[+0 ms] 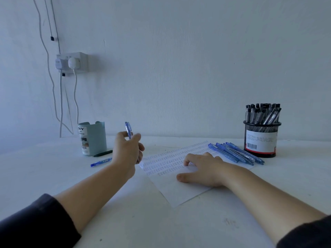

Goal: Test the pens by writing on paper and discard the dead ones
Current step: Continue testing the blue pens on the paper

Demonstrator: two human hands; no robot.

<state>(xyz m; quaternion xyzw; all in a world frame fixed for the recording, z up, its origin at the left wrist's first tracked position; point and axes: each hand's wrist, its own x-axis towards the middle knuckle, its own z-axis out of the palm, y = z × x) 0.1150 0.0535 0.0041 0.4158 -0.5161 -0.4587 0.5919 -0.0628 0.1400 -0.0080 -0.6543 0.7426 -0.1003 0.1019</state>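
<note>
your left fingers (138, 140) pinch the blue pen (128, 130) upright just left of the paper (179, 192), which your right hand (202, 169) presses flat with spread fingers, so bring the tip down lightly onto a bare patch below the scribbled rows.

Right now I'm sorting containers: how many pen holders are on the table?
2: the pale blue organizer far left near the wall, and the black mesh cup far right, full of pens.

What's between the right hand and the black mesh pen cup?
A row of blue pens lies side by side on the table between the right hand and the black mesh cup, seen in the head view.
</note>
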